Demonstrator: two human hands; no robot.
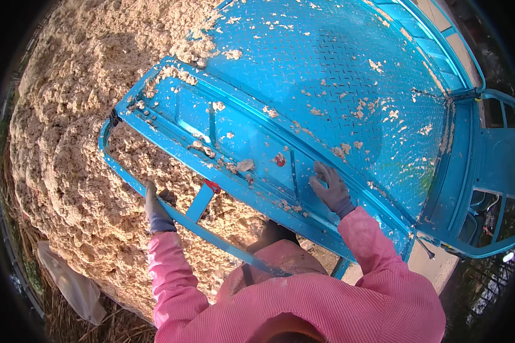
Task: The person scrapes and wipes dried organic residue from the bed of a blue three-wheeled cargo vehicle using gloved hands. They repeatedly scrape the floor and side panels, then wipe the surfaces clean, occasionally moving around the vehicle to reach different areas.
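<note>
Sparsely, pale clumps [233, 54] dot the cargo bed [332, 68] (blue, patterned).

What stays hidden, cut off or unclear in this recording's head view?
In the head view:
- Left hand: how far its fingers wrap the blue rail is hidden by the hand and rail.
- Right hand: whether it touches the blue panel is unclear from above.
- Rail's near end: hidden by the pink top.
- Blue cargo bed: cut off by the upper edge.
</note>
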